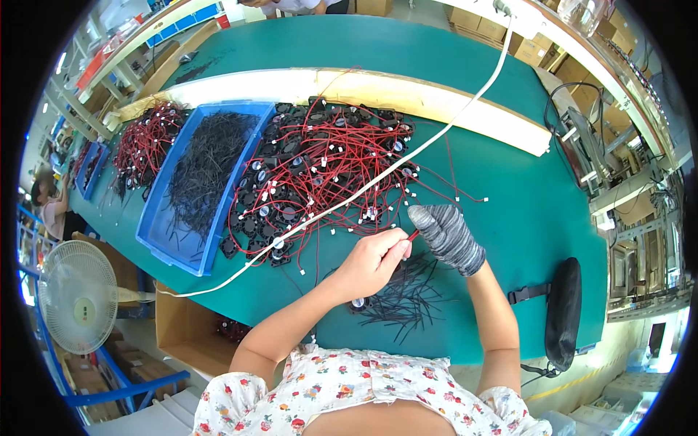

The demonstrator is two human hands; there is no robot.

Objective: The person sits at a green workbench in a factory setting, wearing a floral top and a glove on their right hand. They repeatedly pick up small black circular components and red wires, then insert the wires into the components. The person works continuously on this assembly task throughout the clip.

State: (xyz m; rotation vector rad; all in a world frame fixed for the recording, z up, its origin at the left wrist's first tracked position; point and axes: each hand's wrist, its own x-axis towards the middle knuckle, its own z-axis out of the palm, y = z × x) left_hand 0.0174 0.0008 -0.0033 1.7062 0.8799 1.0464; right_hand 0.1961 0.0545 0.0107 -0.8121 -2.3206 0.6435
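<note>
My bare left hand (374, 263) is closed in a pinch over the middle of the bench. A short run of red wire (414, 236) shows between it and my right hand (448, 236), which wears a grey knitted glove. The gloved fingers are closed on that wire; its end is hidden. Below my hands lies a loose heap of thin black strips (407, 299). A small black fan with a round pale label (358, 303) shows beneath my left wrist. Ahead and to the left is a big pile of black fans with red wires (320, 171) and white connectors.
A blue tray (206, 260) of black strips stands left of the pile, beside another heap of red-wired parts (149, 142). A white cable (436, 139) crosses above the bench. A black pouch (563, 314) hangs at the right edge. A desk fan (78, 296) and a co-worker (54, 211) are left.
</note>
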